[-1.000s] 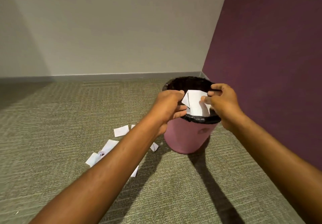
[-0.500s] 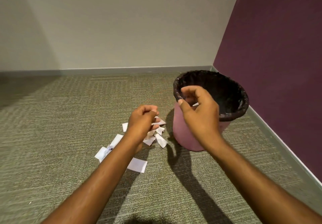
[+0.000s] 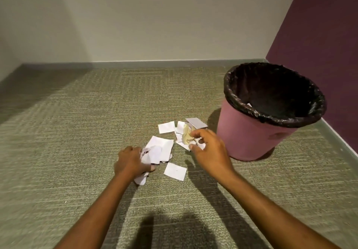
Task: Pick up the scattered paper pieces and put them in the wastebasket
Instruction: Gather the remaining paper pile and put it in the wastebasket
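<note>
The paper pieces [image 3: 175, 171] are lying on the carpet floor [image 3: 77, 132], just beside the pink wastebasket [image 3: 249, 138], on its left side. The left hand [image 3: 131, 161] is gripping a few crumpled white ones. The right hand [image 3: 209, 148] is curling its fingers over a beige crumpled piece [image 3: 185, 135]; whether it is really gripping, I cannot tell. A black liner [image 3: 232, 97] is covering the wastebasket rim.

1. Under my fingers [image 3: 201, 132] lies a greenish-beige carpet [image 3: 77, 142] with a ribbed, woven pattern.
2. Far ahead of them stands a plain cream wall [image 3: 155, 16], with a grey skirting board [image 3: 155, 64] along its foot.
3. Off to their right, a deep purple wall [image 3: 329, 35] meets the cream one in a corner.
4. Dark shadows [image 3: 174, 229] lie on the carpet nearer me than my fingers, and a dimmer band [image 3: 29, 93] lies far to their left.
</note>
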### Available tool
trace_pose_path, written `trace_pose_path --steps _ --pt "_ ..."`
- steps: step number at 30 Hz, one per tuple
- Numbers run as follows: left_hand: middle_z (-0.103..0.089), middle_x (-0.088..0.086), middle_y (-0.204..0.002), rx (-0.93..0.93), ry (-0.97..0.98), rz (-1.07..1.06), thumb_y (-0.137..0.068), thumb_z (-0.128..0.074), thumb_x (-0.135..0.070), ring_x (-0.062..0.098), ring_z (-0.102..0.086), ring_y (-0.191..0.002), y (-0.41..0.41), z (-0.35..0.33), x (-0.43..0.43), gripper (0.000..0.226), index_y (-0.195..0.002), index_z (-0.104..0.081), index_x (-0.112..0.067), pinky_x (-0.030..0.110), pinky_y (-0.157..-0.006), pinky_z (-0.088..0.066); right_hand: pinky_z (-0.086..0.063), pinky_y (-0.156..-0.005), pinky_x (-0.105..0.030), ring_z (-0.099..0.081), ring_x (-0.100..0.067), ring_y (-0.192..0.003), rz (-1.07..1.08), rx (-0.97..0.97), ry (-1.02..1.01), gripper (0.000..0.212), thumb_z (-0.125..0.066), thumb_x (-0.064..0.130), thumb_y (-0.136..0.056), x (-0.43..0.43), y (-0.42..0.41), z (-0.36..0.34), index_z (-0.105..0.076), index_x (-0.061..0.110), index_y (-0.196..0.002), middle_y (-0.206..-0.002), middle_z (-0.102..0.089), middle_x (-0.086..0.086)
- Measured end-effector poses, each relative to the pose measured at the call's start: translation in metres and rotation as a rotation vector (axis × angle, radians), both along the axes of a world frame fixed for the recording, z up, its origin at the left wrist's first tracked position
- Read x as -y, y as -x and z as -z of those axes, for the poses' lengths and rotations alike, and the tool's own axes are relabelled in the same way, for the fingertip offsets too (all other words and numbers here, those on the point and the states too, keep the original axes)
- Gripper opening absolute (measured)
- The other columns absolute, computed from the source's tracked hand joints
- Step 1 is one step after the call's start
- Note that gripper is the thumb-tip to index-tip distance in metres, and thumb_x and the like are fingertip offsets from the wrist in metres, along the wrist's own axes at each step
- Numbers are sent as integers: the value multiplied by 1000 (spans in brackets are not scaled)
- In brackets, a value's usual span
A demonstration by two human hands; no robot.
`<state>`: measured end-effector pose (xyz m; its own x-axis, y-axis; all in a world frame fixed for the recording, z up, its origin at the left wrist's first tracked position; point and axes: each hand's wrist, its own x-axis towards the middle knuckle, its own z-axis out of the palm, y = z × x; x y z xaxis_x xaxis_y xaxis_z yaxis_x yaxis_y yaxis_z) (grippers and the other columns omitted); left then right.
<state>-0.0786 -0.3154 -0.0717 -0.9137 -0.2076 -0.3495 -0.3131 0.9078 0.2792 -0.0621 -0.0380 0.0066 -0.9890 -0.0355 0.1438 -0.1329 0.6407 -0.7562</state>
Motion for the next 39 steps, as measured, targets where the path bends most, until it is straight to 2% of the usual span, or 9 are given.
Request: trace_pose_path --steps 7,10,13,19,23,29,33,35,39 --pt "-55 10 -126 -123 3 81 -72 -91 -53 36 -52 -123 -9 3 10 78 -140 -64 -27 42 -93 -51 -60 -90 -40 -65 -14 -108 -117 167 -175 38 -85 27 -90 20 -10 53 -70 28 -125 -121 -66 8" --pt "-58 9 -114 -200 -8 101 -84 -83 -41 36 -57 -115 -11 4 14 42 -122 -72 -23 41 -87 -54 -56 -91 -38 -61 -18 -116 -152 226 -293 52 -86 37 -87 30 -14 64 -65 28 -134 -128 -64 7" --pt "-62 9 -103 -292 -24 122 -89 -79 -37 33 -61 -103 -14 6 20 25 -105 -76 -19 41 -81 -55 -53 -93 -39 -54 -21 -127 -175 244 -414 64 -84 47 -86 38 -19 71 -58 28 -142 -136 -61 6" --pt "-57 -2 -82 -397 -68 118 -98 -72 -22 24 -59 -81 -19 6 27 27 -75 -58 -23 34 -62 -37 -48 -103 -35 -49 -18 -133 -193 205 -501 70 -83 37 -91 50 -23 79 -51 24 -153 -145 -54 4" --pt "-61 -2 -85 -401 -129 78 -101 -67 -17 20 -57 -79 -27 3 32 13 -88 -67 -20 35 -63 -44 -48 -88 -34 -54 -17 -120 -145 244 -384 64 -90 29 -84 50 -19 81 -59 25 -139 -126 -60 5" --pt "-60 -8 -80 -423 -195 113 -103 -66 -21 11 -54 -72 -45 -10 44 14 -90 -62 -23 31 -57 -36 -59 -73 -39 -65 -11 -83 -84 303 -276 22 -88 29 -88 47 -16 79 -68 27 -98 -91 -68 13" --pt "-61 -7 -74 -397 -276 137 -102 -66 -17 11 -57 -67 -61 -16 47 9 -93 -68 -18 32 -56 -38 -60 -72 -39 -67 -11 -81 -88 313 -137 14 -87 27 -88 48 -6 70 -73 29 -89 -87 -70 13" --pt "-61 -8 -75 -370 -314 142 -101 -67 -18 10 -57 -69 -70 -13 47 13 -89 -68 -20 32 -58 -38 -58 -74 -39 -65 -12 -88 -135 243 -127 16 -88 25 -86 50 -2 66 -73 30 -83 -94 -68 14" --pt "-60 -8 -82 -318 -379 146 -101 -67 -25 7 -55 -79 -80 -2 43 13 -88 -66 -24 32 -64 -38 -46 -105 -36 -49 -6 -132 -310 187 -192 22 -90 18 -83 63 4 56 -79 37 -84 -144 -58 23"
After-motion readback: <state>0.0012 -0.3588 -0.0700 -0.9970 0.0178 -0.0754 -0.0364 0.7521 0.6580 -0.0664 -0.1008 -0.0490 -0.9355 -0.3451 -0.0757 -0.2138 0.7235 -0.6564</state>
